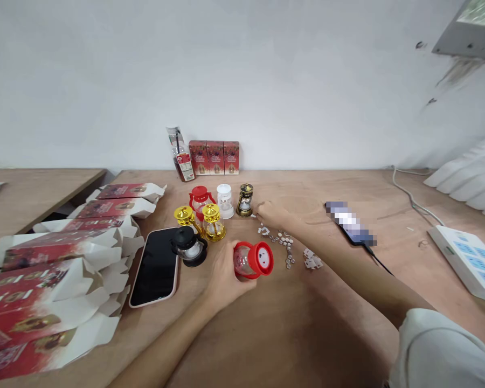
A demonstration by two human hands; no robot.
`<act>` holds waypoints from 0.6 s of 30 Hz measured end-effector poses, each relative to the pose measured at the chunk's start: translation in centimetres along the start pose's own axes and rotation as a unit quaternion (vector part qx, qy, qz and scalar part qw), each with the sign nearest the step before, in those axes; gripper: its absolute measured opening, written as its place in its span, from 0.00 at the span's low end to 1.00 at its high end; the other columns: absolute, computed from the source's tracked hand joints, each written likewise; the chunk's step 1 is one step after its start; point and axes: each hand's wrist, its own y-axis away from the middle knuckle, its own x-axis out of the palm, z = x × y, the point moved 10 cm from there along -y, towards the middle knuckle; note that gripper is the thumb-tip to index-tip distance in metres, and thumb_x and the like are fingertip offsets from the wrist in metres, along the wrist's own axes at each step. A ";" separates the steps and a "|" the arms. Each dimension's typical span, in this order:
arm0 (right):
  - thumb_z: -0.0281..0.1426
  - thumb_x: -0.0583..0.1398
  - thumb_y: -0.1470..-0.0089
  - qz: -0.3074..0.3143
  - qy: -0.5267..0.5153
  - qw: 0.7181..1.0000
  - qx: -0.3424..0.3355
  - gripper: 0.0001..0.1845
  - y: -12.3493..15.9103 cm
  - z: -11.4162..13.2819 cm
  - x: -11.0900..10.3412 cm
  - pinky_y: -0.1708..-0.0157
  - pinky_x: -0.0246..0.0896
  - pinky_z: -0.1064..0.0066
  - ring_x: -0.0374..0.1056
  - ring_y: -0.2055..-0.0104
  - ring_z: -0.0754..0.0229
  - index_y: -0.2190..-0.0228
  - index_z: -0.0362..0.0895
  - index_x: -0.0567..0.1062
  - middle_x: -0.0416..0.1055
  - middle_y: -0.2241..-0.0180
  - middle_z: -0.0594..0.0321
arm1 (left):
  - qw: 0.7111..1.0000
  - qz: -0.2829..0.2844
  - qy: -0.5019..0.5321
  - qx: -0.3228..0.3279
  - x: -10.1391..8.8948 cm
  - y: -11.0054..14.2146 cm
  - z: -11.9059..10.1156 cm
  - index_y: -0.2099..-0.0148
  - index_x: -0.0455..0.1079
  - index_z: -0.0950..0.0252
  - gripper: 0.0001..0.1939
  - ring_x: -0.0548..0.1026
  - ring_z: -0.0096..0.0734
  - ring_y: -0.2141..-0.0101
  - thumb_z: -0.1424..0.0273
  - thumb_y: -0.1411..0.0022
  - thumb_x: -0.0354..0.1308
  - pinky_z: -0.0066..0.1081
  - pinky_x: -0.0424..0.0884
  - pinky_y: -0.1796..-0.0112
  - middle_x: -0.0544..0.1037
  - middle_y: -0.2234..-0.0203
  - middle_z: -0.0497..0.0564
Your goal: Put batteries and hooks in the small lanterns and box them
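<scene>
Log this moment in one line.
left hand: holds red lantern, tilted, base toward camera | right hand: beside black-and-gold lantern | nearby: black lantern, silver button cells

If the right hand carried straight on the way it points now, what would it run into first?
The right hand would probably meet the black-and-gold lantern first, just beyond its fingertips; a single view leaves the exact depth unclear.

cartons [60, 291]: table [234, 339] left | lanterns [213, 220]: centre | bottle [183, 163]: behind lanterns | power strip [466, 261]: right
</scene>
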 end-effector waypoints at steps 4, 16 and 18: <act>0.24 0.54 0.44 -0.008 0.004 1.000 0.007 0.13 0.4 0.5 -1.0 0.56 0.59 0.69 0.70 0.53 0.51 0.62 0.37 0.78 0.75 0.57 0.45 | 1.000 -0.010 -0.004 0.014 -0.1 0.0 -0.2 0.53 0.59 0.63 0.29 0.74 0.41 0.61 0.72 0.60 0.63 0.39 0.71 0.61 0.73 0.62 0.52; 0.34 0.67 0.54 0.035 -0.055 0.996 0.054 0.11 0.3 -2.2 -0.2 0.72 0.59 0.73 0.73 0.65 0.54 0.68 0.39 0.80 0.78 0.67 0.54 | 1.000 -0.009 -0.002 0.015 -0.1 0.0 -0.1 0.53 0.59 0.63 0.30 0.74 0.41 0.61 0.72 0.60 0.63 0.38 0.70 0.61 0.73 0.62 0.51; 0.33 0.67 0.53 0.041 -0.072 0.995 0.057 0.10 0.3 -2.4 0.1 0.73 0.58 0.75 0.72 0.66 0.57 0.67 0.40 0.80 0.79 0.67 0.57 | 1.000 -0.011 -0.007 0.021 -0.1 0.0 -0.2 0.52 0.59 0.63 0.30 0.73 0.41 0.61 0.72 0.60 0.63 0.38 0.70 0.61 0.73 0.62 0.52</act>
